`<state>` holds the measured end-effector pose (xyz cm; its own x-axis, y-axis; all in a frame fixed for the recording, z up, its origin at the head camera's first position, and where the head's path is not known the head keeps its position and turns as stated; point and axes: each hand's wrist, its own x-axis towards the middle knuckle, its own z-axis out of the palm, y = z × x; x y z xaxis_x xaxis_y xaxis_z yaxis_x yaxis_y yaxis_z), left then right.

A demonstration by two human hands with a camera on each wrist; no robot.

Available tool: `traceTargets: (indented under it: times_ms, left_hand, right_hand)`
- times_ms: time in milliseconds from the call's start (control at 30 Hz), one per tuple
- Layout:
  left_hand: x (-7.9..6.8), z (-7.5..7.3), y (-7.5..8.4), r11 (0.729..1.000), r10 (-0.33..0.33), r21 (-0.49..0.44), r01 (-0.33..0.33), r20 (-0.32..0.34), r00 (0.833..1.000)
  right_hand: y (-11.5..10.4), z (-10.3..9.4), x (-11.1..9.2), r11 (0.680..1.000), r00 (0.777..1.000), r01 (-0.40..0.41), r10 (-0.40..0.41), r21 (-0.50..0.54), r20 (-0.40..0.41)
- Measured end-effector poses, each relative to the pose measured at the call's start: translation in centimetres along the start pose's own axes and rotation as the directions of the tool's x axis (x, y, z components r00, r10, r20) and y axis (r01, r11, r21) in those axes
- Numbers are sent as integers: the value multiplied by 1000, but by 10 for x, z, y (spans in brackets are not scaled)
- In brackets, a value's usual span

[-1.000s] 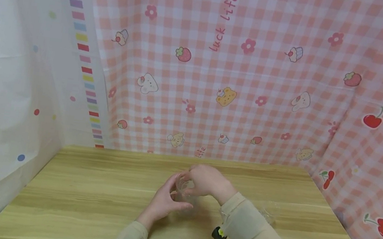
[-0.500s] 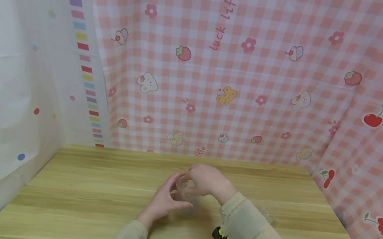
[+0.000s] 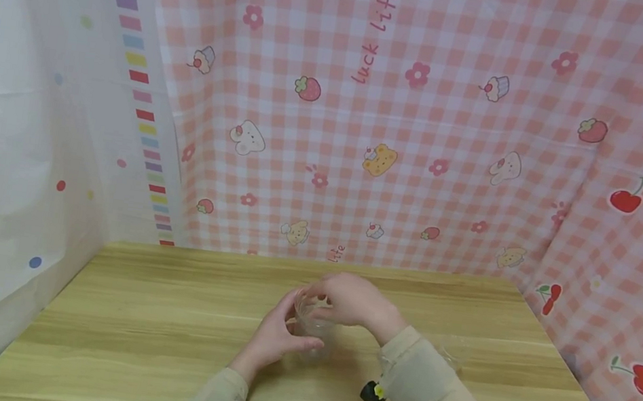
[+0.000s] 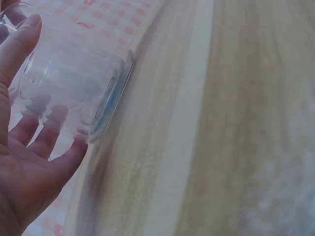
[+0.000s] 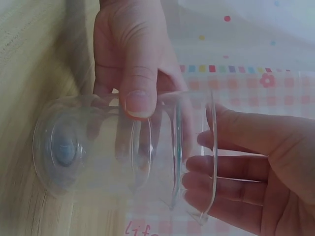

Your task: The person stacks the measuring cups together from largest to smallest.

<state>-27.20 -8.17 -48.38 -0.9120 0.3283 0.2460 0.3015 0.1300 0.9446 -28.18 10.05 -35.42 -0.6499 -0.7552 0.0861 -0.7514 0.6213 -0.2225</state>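
A clear, spouted beaker (image 5: 66, 147) stands upright on the wood-grain table, a bluish mark on its base. Nested in its mouth is a second clear beaker (image 5: 201, 212), whose rim sticks out above the lower one. My left hand (image 3: 271, 341) holds the lower beaker's side, thumb on one face and fingers round the other; the left wrist view shows this hand (image 4: 29, 172) against the clear wall. From above, my right hand (image 3: 356, 301) reaches over the top. Its curved fingers (image 5: 236, 167) grip at the upper beaker's rim in the right wrist view.
Another clear object (image 3: 450, 359) lies on the table (image 3: 156, 321) to the right, partly hidden behind my right sleeve (image 3: 425, 386). A pink checked cloth (image 3: 334, 113) hangs along the back and right, and a white dotted sheet (image 3: 18, 117) at the left.
My right hand and forearm have shifted slightly right and up, and more of the beakers' rims shows beneath its fingers. The left hand has stayed in place on the lower beaker.
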Motion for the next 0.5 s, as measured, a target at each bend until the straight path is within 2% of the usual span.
traceTargets:
  times_ms: [500]
  left_hand:
    - [1, 1, -1, 1000, 0, 9, 0, -7, 1000]
  right_hand:
    - [2, -3, -8, 1000, 998, -9, 7, -24, -57]
